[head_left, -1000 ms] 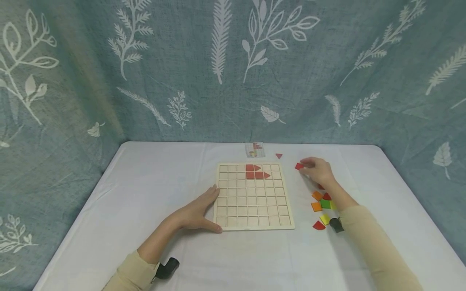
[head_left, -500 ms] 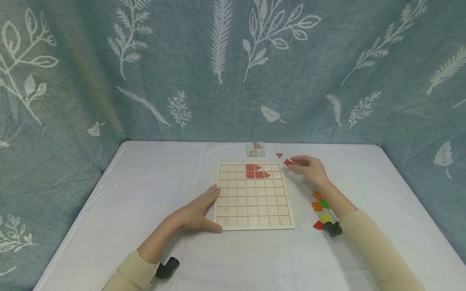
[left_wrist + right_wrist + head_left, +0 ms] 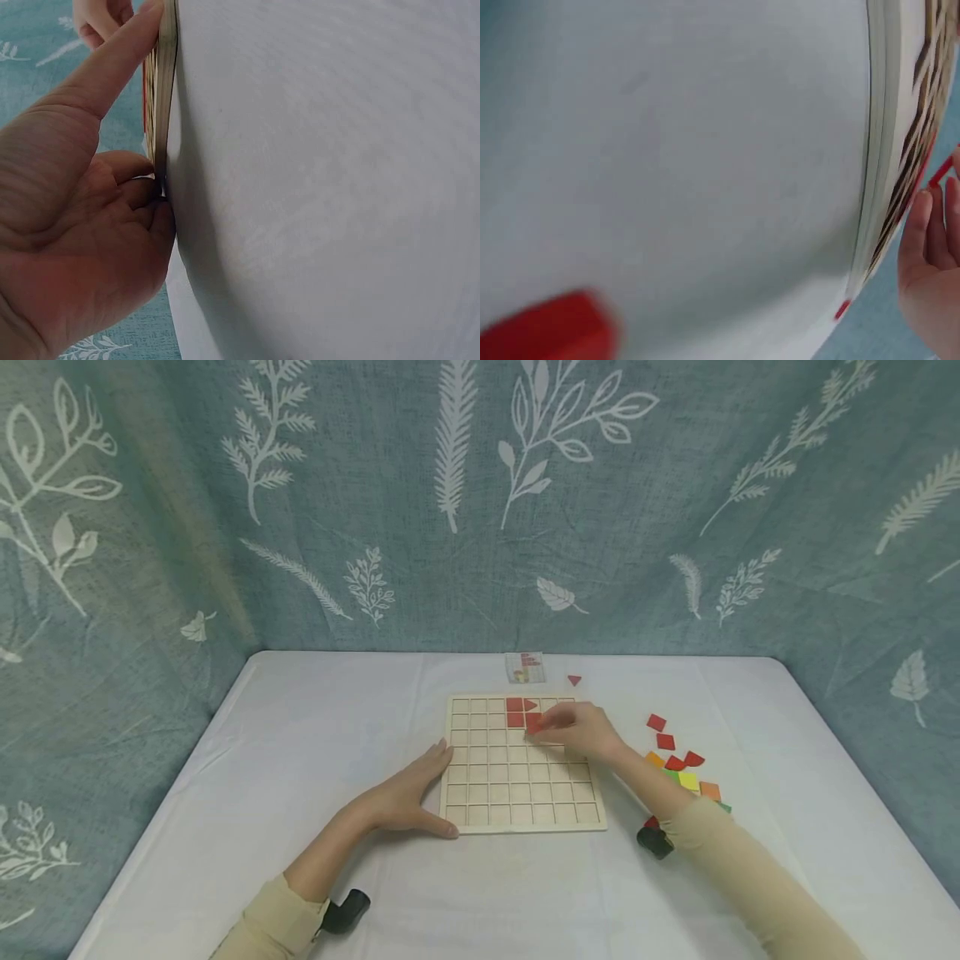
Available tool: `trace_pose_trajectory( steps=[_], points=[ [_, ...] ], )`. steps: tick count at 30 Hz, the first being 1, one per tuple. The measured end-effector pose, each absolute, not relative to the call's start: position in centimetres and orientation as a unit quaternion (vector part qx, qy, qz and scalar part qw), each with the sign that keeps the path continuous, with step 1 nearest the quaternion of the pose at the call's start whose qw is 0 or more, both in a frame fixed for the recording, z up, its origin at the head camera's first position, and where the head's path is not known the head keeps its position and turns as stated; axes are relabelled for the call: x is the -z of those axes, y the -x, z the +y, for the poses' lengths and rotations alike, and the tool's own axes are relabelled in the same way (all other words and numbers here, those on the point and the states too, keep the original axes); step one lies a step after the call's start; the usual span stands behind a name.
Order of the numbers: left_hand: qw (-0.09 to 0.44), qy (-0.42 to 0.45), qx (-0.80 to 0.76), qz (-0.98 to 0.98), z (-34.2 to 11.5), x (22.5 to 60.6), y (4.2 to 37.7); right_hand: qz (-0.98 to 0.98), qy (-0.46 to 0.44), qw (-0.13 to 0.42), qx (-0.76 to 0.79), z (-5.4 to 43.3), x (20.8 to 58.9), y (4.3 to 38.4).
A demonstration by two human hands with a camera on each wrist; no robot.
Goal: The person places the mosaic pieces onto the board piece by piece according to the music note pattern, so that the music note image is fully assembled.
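Right hand (image 3: 581,731): moved over grid board (image 3: 498,773), pinching red tile (image 3: 941,172) | Left hand (image 3: 411,791): spread at board's left edge | Tile: likely light, stiff; grip edges

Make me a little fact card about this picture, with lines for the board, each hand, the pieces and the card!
Board: grid board, flat on the white table
Left hand: left hand touches the board's left edge
Right hand: right hand pinches a red piece over the board
Pieces on board: placed red pieces in the far rows
Pieces off board: loose pieces to the right, red, orange, yellow, green
Card: picture card, beyond the board
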State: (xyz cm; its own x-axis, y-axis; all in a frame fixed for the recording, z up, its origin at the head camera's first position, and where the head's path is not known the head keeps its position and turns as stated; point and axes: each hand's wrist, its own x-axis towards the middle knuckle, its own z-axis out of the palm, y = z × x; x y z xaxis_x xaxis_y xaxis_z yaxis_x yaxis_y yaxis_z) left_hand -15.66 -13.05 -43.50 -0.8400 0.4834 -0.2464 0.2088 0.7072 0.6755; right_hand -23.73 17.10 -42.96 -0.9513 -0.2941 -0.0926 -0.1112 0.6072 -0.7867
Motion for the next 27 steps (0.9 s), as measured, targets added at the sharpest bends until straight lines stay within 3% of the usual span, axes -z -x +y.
trace_pose_trajectory(
  steps=[7, 15, 27],
  points=[
    [0.206, -0.195, -0.330, 0.900, -13.1, 43.7, 15.6, 0.899, 0.218, 0.069, 0.373, 15.3, 43.4, 23.6],
    [0.201, -0.197, -0.330, 0.901, -13.1, 43.7, 15.5, 0.892, 0.257, 0.050, 0.368, 14.4, 43.6, 23.6],
    [0.200, -0.195, -0.330, 0.902, -13.0, 43.9, 15.4, 0.863, 0.079, 0.111, 0.486, 18.2, 43.2, 22.7]
  ],
)
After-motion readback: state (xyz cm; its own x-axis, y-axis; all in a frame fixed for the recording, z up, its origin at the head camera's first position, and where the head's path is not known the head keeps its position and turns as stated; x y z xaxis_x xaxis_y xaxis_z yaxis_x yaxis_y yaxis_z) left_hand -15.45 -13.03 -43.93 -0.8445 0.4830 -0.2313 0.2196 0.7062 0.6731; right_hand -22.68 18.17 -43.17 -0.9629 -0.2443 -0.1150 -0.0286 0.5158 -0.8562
